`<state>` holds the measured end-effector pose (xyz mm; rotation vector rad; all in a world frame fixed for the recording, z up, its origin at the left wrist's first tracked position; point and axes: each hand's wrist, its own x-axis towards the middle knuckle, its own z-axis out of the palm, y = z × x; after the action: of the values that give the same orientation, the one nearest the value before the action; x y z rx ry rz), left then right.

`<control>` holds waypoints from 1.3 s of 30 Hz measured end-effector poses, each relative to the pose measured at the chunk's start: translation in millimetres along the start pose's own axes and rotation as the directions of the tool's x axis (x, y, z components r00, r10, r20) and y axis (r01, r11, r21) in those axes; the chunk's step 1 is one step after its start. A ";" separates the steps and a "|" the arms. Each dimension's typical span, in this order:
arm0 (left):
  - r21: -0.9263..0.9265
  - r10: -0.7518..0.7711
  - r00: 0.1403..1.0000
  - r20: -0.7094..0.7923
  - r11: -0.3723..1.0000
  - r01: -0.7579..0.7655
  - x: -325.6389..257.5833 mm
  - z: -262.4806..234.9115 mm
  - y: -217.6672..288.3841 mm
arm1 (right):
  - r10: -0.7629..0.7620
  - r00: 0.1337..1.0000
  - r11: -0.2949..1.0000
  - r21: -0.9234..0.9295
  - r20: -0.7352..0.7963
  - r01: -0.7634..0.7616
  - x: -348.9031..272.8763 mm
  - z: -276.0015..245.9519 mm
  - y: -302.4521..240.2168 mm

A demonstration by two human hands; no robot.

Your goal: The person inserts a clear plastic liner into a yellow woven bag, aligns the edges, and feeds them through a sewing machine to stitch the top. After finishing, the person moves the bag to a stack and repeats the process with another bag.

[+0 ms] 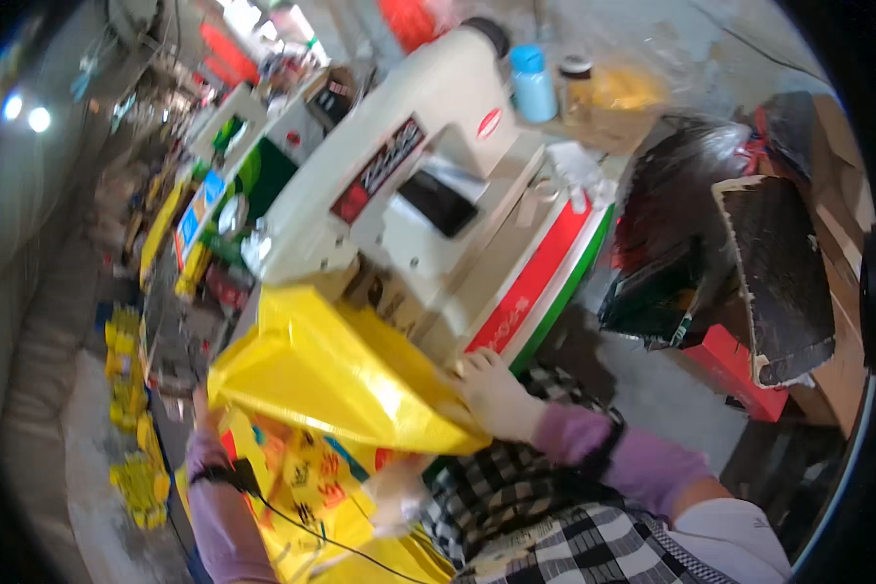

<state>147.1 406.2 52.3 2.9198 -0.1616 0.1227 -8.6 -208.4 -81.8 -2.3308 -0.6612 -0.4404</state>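
Between the left hand (203, 410), grip unclear, and pinching right hand (499, 397), the plastic (326, 368) looks light, slippery, best edge-held.

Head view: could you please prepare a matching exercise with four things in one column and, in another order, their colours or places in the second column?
Column one
1. bottle
2. phone
3. sheet
4. machine

Column two
a. between the left hand and the right hand
b. off-white, with a red stripe
c. light blue
d. black

Pairs: 1-c, 2-d, 3-a, 4-b
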 end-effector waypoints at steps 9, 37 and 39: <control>0.524 0.373 0.568 -0.733 0.843 0.123 0.6 -213.0 66.9 | -0.177 0.977 0.919 0.336 -0.116 0.206 -6.3 -24.5 -72.2; -0.822 -0.088 0.993 0.080 0.558 0.115 -39.9 214.0 324.6 | -0.123 0.887 0.590 0.751 0.445 -0.295 -91.9 -51.3 -38.0; -0.645 0.299 0.954 0.009 0.731 -0.223 -37.2 199.8 354.0 | -0.133 0.873 0.621 0.726 0.469 -0.296 -91.5 -52.9 -36.4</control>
<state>82.7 22.8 -72.1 2.1971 -0.5259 -0.0515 -110.8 -251.8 -68.1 -1.5680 -0.7645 0.4600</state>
